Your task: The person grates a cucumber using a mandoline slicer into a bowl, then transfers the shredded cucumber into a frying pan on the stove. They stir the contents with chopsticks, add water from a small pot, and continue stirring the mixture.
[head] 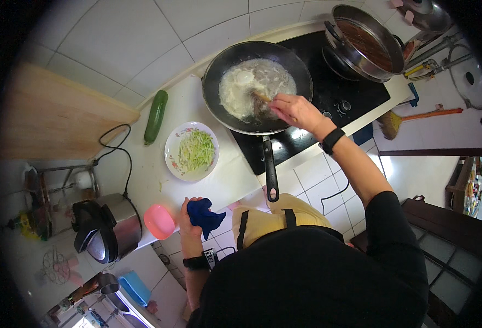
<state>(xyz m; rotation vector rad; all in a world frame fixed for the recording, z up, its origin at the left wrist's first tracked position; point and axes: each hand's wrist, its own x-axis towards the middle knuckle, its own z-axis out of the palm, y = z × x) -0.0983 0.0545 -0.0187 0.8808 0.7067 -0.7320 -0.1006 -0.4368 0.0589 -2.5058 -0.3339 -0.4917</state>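
Observation:
My right hand (296, 111) grips a wooden-handled utensil (261, 96) over the black frying pan (214, 96). The utensil's far end dips into cloudy, whitish liquid (237, 96) with froth, so its shape cannot be told. A round white patch shows in the liquid; what it is stays unclear. The pan rests on a black cooktop (251, 153), its long handle (270, 170) pointing towards me. Low at the counter's front edge, my left hand (188, 219) holds a crumpled dark blue cloth (204, 215). A pink plastic bowl (159, 221) stands just left of that hand.
A floral bowl (171, 162) of shredded green vegetable (196, 151) sits on the white counter, near a whole zucchini-like vegetable (156, 117). An electric pressure cooker (120, 227) stands at left, its cord (129, 164) looping across. Behind right is a steel pot (349, 57) with brown contents.

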